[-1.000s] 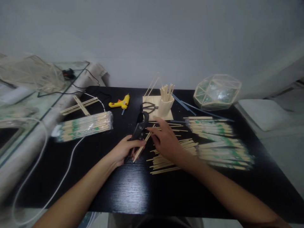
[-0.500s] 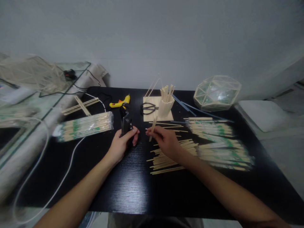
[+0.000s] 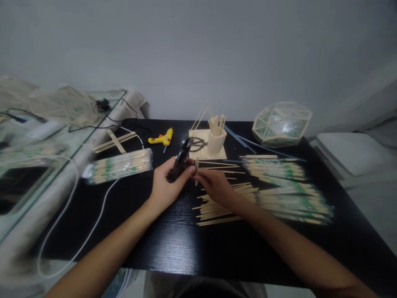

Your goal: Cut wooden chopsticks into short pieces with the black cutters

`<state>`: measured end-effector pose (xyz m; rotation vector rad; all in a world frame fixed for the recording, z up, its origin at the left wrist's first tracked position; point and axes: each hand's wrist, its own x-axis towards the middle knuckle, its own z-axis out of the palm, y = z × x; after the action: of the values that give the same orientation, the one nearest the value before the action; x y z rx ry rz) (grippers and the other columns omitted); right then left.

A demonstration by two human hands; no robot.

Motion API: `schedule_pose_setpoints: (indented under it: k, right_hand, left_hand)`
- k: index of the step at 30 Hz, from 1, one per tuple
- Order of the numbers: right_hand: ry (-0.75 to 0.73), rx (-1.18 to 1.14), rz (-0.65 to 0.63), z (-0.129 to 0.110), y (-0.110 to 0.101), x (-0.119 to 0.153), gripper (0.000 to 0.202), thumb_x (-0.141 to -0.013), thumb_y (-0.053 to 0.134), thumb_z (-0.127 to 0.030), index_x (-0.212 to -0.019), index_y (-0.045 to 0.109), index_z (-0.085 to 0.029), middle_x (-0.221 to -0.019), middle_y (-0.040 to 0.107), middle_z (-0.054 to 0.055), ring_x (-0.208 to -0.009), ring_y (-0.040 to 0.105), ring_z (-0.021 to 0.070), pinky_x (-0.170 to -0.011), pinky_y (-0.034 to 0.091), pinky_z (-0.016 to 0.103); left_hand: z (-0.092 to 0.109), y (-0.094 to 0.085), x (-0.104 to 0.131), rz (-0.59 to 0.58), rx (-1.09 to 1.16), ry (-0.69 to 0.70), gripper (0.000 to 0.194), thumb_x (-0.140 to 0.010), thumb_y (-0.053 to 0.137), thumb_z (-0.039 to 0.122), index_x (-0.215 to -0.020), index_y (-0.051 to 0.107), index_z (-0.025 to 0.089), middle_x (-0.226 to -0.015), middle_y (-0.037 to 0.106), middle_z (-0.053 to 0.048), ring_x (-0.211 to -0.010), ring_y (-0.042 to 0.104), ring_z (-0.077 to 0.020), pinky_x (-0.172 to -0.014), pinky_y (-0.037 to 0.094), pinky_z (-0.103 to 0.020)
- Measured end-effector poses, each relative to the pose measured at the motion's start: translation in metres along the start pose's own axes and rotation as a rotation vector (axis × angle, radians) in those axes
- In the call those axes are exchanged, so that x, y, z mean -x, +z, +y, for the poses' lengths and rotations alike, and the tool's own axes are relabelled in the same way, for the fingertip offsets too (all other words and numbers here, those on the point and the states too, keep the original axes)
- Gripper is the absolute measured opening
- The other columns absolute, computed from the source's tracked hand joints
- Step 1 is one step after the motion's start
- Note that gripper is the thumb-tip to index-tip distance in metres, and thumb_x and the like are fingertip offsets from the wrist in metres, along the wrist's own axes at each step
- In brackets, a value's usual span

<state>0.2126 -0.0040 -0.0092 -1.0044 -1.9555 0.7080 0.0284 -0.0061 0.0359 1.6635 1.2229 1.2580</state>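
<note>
Left hand (image 3: pixel 171 181) with its black cutter (image 3: pixel 182 154) is now sitting further right than in the last frame, meeting the right hand (image 3: pixel 214 182); view is also shifting a bit.

Far left, a pale lattice frame (image 3: pixel 72 105) and a dark-screened item (image 3: pixel 21 182) are resting on a glass-topped surface (image 3: pixel 58 142). White cable (image 3: pixel 101 211) is looping over the near left of the black bench (image 3: pixel 173 236). Crossed sticks (image 3: pixel 115 141) are lying behind a plastic-wrapped stick pack (image 3: pixel 120 166). Yellow glue gun (image 3: pixel 161 138) is lying to their right.

Left hand is closing round the cutter, its thumb reaching to the short sticks (image 3: pixel 197 171). Right hand is pinching those short sticks between its fingertips, holding them roughly upright at front centre, just right of the cutter.

Behind the hands, black-handled scissors (image 3: pixel 198 144) are lying on a pale wooden board (image 3: pixel 203 133), next to a stick-filled holder (image 3: pixel 215 145). Loose sticks (image 3: pixel 223 205) are spreading beside and under the right forearm. Bluish strips (image 3: pixel 240 140) are lying behind. More wrapped packs (image 3: pixel 294 200) are lying on the right, somewhat blurred. Faceted stick frame (image 3: pixel 282 124) is standing at the back right; a white seat-like item (image 3: pixel 344 151) is showing beyond the bench.
</note>
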Motion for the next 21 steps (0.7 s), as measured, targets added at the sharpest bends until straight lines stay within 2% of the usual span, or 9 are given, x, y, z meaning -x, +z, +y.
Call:
schedule_pose_setpoints:
  k: [5,12,16,19,21]
  right_hand:
    - [-0.030,-0.003,-0.007,0.003,0.002,0.000,0.020,-0.101,0.056,-0.014,-0.083,0.064,-0.018,-0.078,0.070,0.001,-0.067,0.060,0.0139,-0.067,0.042,0.023]
    - [-0.040,0.013,-0.032,0.006,0.001,-0.001,0.020,-0.102,0.056,-0.016,-0.083,0.065,-0.017,-0.077,0.070,0.002,-0.068,0.062,0.0148,-0.068,0.042,0.023]
    - [-0.018,0.002,-0.016,-0.005,-0.004,-0.004,0.017,-0.101,0.057,-0.017,-0.088,0.068,-0.018,-0.083,0.074,0.004,-0.074,0.066,0.0167,-0.072,0.045,0.025]
    - [-0.011,-0.067,0.048,-0.017,-0.010,-0.006,0.014,-0.100,0.057,-0.019,-0.102,0.071,-0.018,-0.095,0.078,0.005,-0.085,0.070,0.0189,-0.078,0.049,0.027]
    - [0.003,-0.083,0.087,-0.023,-0.014,-0.005,0.016,-0.100,0.056,-0.020,-0.103,0.072,-0.019,-0.094,0.078,0.004,-0.085,0.070,0.0193,-0.079,0.050,0.027]
  left_hand:
    - [0.013,0.011,-0.008,0.028,-0.008,0.064,0.020,-0.086,0.078,0.036,-0.094,0.076,0.018,-0.086,0.077,-0.001,-0.078,0.070,-0.0147,-0.075,0.057,-0.026]
    - [0.008,0.014,-0.007,0.043,0.080,-0.009,0.025,-0.085,0.078,0.039,-0.096,0.074,0.017,-0.091,0.078,-0.004,-0.080,0.073,-0.0174,-0.079,0.058,-0.030]
    - [0.007,0.011,-0.009,0.017,0.060,0.012,0.024,-0.085,0.079,0.039,-0.094,0.074,0.017,-0.090,0.078,-0.003,-0.082,0.073,-0.0175,-0.079,0.058,-0.029]
    - [0.010,0.010,-0.009,-0.005,0.053,0.028,0.022,-0.086,0.079,0.038,-0.093,0.075,0.018,-0.090,0.078,-0.003,-0.081,0.072,-0.0168,-0.078,0.057,-0.028]
    - [0.012,0.010,-0.008,-0.021,0.045,0.037,0.021,-0.086,0.079,0.038,-0.092,0.076,0.018,-0.089,0.077,-0.003,-0.079,0.071,-0.0161,-0.076,0.056,-0.028]
